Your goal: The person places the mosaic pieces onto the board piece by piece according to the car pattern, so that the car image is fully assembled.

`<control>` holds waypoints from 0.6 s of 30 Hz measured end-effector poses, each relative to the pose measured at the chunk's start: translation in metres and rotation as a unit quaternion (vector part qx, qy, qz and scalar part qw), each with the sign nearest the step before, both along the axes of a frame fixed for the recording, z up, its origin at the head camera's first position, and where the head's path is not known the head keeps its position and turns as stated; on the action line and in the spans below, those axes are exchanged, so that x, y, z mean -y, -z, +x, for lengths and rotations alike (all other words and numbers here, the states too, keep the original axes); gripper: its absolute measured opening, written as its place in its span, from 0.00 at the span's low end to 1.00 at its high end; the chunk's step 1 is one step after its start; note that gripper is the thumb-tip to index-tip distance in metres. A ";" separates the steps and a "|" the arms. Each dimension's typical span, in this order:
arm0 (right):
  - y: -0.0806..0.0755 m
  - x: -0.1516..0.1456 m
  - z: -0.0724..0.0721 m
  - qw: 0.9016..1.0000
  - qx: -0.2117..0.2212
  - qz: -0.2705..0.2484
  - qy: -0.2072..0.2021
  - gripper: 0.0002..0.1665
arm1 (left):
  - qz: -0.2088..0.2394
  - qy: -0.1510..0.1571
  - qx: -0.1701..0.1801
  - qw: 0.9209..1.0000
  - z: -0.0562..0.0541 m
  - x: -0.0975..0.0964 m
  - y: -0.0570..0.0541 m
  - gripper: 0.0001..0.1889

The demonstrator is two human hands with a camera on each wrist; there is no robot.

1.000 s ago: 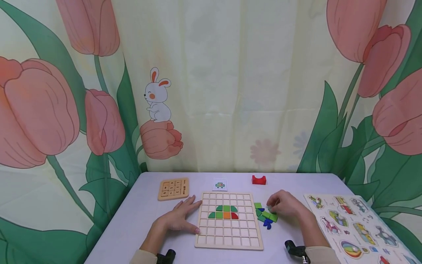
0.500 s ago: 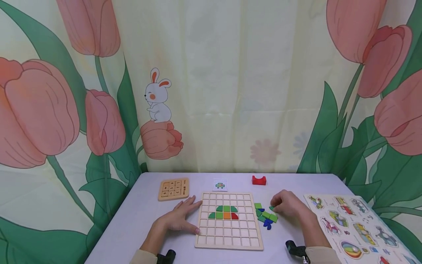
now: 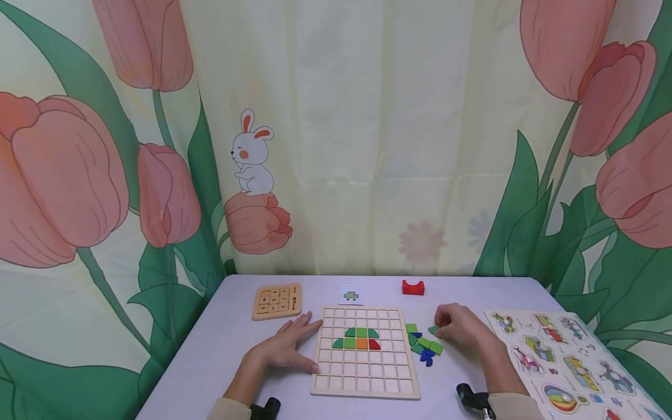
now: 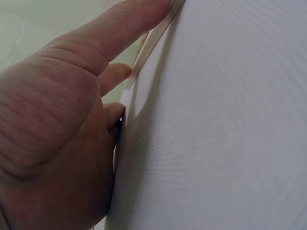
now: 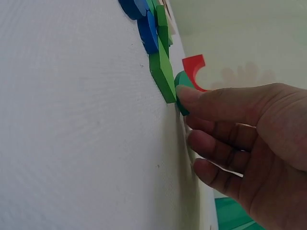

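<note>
A pale wooden grid board (image 3: 366, 376) lies mid-table. Green, orange and red pieces (image 3: 361, 344) fill some of its squares in two rows, forming a dome shape. My left hand (image 3: 280, 353) rests at the board's left edge, fingers extended and thumb touching the frame, as the left wrist view also shows. To the right of the board, my right hand (image 3: 462, 326) pinches a dark green rounded piece (image 5: 181, 80) between thumb and fingers, close to the tabletop. Beside it is a small pile of light green (image 3: 435, 347), dark green and blue pieces (image 3: 427, 356).
Behind the board lies a small pattern card (image 3: 350, 294). A wooden number tray (image 3: 277, 301) sits at the back left, and a red arched block (image 3: 413, 287) at the back right. A white picture sheet (image 3: 577, 361) covers the table's right side.
My right hand has shifted slightly right, away from the pile. The dark green piece has come into clear view at its fingertips. My left hand and the board have stayed in place.
</note>
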State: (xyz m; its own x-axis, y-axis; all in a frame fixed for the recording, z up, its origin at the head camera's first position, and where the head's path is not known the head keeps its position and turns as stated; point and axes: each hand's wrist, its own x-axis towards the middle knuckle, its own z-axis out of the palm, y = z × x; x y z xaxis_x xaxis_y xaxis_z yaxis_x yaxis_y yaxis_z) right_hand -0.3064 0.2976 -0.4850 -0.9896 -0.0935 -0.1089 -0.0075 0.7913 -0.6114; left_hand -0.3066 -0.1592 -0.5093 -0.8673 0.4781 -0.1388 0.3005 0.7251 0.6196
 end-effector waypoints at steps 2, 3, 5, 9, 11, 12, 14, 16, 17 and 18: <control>0.001 0.002 0.000 1.000 -0.002 -0.013 -0.002 0.11 | 0.001 0.000 0.001 1.000 0.000 0.000 0.000 0.59; 0.002 0.003 0.000 1.000 -0.003 -0.019 -0.002 0.11 | 0.001 -0.001 0.002 1.000 0.000 0.000 0.000 0.59; 0.003 0.005 0.000 1.000 -0.005 -0.028 -0.002 0.11 | 0.003 -0.001 0.003 1.000 0.000 0.000 0.001 0.59; 0.004 0.009 -0.001 0.999 -0.023 -0.045 -0.002 0.08 | 0.003 -0.001 0.004 1.000 0.000 0.000 0.002 0.59; 0.003 0.012 -0.003 0.997 -0.038 -0.061 0.001 0.07 | 0.004 0.000 0.003 1.000 0.000 0.000 0.001 0.59; 0.002 0.014 -0.003 0.996 -0.048 -0.070 0.000 0.06 | 0.004 0.000 0.003 1.000 0.000 0.000 0.001 0.59; 0.000 0.018 -0.005 0.994 -0.068 -0.090 -0.001 0.07 | 0.004 0.000 0.002 1.000 0.000 0.000 0.001 0.59; -0.003 0.022 -0.006 0.991 -0.084 -0.107 -0.003 0.09 | 0.003 0.000 0.001 1.000 0.000 0.000 0.001 0.59; -0.004 0.025 -0.005 0.990 -0.092 -0.111 -0.006 0.10 | 0.003 0.000 0.001 1.000 0.000 0.000 0.000 0.59; -0.005 0.027 -0.005 0.989 -0.097 -0.115 -0.008 0.11 | 0.002 0.000 0.002 1.000 0.000 0.000 0.000 0.59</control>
